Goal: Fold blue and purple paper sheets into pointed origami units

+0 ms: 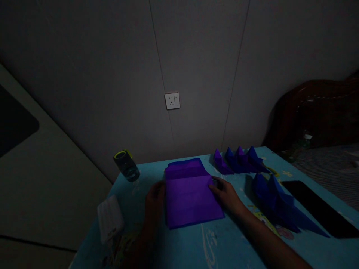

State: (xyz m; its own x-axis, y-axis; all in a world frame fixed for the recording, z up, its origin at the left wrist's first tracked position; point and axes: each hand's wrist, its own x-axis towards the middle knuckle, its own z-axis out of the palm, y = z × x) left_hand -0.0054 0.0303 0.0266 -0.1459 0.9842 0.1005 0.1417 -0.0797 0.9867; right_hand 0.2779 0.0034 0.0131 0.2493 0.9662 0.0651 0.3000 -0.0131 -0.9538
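A purple sheet of paper (192,201) lies on the table in front of me, its far part creased with a darker folded band and blue showing along its edges. At its left edge my left hand (155,195) is curled, fingertips against the paper; dim light blurs the detail. My right hand (226,194) pinches the right edge, thumb on top and the other fingers beyond the edge. Folded blue paper boats (276,200) rest to the right of my right hand. Behind them stands a row of several purple and blue paper boats (241,162).
A light blue patterned cloth (209,246) covers the table. On the left are a dark bottle with a yellow-green rim (126,166) and a white power bank (110,218) with a cable. A black flat slab (319,207) lies right. The wall with a socket (172,101) rises behind.
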